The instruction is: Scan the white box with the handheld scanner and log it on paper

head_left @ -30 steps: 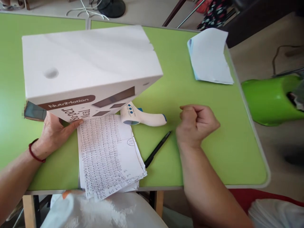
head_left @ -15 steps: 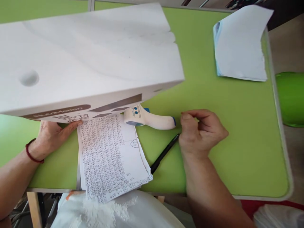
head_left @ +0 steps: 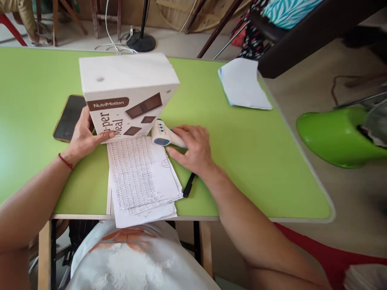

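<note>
My left hand point(head_left: 84, 135) grips the lower left side of a white NutriMotion box point(head_left: 127, 72), its thumb on the printed front. The box stands over the top of a stack of handwritten papers point(head_left: 136, 173); whether its base rests on them I cannot tell. To its right lies a white infrared thermometer point(head_left: 161, 133) with blue dots and a blue end. My right hand point(head_left: 196, 147) has fingers and thumb on either side of the thermometer's handle, covering part of it. Below that hand is a black pen point(head_left: 189, 185), partly hidden.
A phone point(head_left: 70, 117) lies behind my left hand on the green table point(head_left: 256, 169). Folded white sheets point(head_left: 244, 84) lie at the far right corner. Beyond the right edge is a bright green stool-like object point(head_left: 338, 137). A black stand base point(head_left: 141, 40) is on the floor behind.
My right hand has gone from a pinch beside the thermometer to its handle. The view has pulled back, so the box looks smaller and the phone shows. My left hand stays on the box.
</note>
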Demonstrator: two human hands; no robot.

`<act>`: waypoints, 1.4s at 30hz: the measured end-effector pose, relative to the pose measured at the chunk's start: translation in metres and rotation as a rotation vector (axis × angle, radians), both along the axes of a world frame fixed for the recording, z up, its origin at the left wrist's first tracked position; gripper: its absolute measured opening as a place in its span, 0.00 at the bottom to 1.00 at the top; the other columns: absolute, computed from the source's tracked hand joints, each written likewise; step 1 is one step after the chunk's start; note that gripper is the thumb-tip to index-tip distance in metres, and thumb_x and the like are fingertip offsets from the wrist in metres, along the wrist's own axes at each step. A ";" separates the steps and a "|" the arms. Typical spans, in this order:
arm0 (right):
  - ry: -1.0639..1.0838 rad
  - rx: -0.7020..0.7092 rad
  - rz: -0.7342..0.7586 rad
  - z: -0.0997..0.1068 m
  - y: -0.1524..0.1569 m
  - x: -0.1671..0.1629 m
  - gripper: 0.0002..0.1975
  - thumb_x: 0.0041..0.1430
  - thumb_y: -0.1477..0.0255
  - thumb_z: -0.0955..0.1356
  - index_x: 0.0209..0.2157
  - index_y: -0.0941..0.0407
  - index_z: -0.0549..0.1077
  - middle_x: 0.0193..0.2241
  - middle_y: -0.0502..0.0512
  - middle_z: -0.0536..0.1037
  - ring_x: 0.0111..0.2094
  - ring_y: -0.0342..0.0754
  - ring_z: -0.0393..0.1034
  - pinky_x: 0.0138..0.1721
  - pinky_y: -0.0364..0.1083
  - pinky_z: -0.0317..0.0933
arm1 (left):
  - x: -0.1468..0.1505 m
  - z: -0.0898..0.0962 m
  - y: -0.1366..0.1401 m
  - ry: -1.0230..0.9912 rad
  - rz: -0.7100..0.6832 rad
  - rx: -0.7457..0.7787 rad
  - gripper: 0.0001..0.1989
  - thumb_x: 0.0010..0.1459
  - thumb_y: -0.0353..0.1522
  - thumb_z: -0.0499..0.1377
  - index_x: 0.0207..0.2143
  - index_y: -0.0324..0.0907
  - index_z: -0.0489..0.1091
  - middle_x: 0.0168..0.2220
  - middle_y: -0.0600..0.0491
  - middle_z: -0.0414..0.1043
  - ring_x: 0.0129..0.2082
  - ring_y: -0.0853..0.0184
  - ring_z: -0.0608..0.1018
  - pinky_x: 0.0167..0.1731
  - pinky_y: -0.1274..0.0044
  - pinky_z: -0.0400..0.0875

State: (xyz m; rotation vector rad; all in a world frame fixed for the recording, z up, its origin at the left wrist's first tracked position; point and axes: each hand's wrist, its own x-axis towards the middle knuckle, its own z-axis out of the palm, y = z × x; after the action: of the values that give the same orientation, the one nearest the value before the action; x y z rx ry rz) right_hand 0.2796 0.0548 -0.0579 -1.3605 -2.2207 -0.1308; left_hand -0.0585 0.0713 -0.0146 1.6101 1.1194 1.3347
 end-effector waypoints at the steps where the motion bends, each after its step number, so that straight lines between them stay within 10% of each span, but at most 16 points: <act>1: -0.027 -0.009 -0.009 -0.002 0.002 -0.004 0.24 0.62 0.57 0.63 0.51 0.58 0.73 0.45 0.66 0.77 0.46 0.62 0.69 0.51 0.63 0.60 | 0.001 0.002 0.001 -0.007 -0.003 -0.001 0.38 0.40 0.42 0.78 0.51 0.41 0.67 0.50 0.44 0.73 0.53 0.48 0.76 0.52 0.58 0.75; 6: 0.067 -0.041 -0.069 0.003 0.015 -0.009 0.22 0.64 0.60 0.64 0.51 0.60 0.73 0.41 0.68 0.79 0.43 0.62 0.70 0.47 0.61 0.65 | -0.001 0.015 -0.009 -0.081 -0.020 -0.075 0.33 0.46 0.44 0.74 0.50 0.40 0.69 0.48 0.44 0.76 0.48 0.51 0.79 0.47 0.63 0.77; 11: 0.640 0.050 -0.123 0.053 0.000 -0.016 0.22 0.58 0.59 0.70 0.52 0.53 0.72 0.43 0.61 0.78 0.43 0.57 0.73 0.44 0.58 0.69 | 0.003 0.025 -0.028 -0.094 -0.187 -0.272 0.29 0.49 0.45 0.72 0.49 0.38 0.72 0.47 0.43 0.78 0.48 0.49 0.79 0.45 0.62 0.78; 19: 1.474 -0.688 0.292 0.109 -0.078 -0.088 0.15 0.49 0.61 0.75 0.37 0.52 0.74 0.20 0.44 0.71 0.21 0.41 0.63 0.21 0.44 0.58 | 0.014 0.035 -0.037 -0.006 -0.305 -0.272 0.28 0.52 0.44 0.70 0.50 0.39 0.72 0.49 0.43 0.77 0.48 0.50 0.79 0.46 0.63 0.76; 26: 1.497 -0.937 0.257 0.096 -0.079 -0.117 0.16 0.49 0.61 0.72 0.37 0.54 0.72 0.17 0.43 0.70 0.20 0.41 0.60 0.24 0.45 0.56 | 0.011 0.034 -0.034 0.009 -0.310 -0.276 0.30 0.48 0.44 0.72 0.48 0.37 0.70 0.45 0.43 0.77 0.43 0.53 0.79 0.40 0.65 0.76; 42: 1.564 -0.911 0.145 0.095 -0.074 -0.131 0.15 0.45 0.61 0.74 0.31 0.55 0.73 0.16 0.44 0.70 0.18 0.41 0.60 0.22 0.44 0.55 | 0.004 0.037 -0.032 0.158 -0.378 -0.250 0.33 0.49 0.43 0.72 0.52 0.39 0.66 0.47 0.42 0.76 0.45 0.52 0.79 0.43 0.63 0.77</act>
State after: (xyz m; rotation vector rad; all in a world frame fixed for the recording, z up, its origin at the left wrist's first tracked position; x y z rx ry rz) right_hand 0.1482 -0.0196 0.0367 -0.9458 -0.9029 1.5635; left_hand -0.0545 0.0391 0.0220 1.6578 0.9679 0.8028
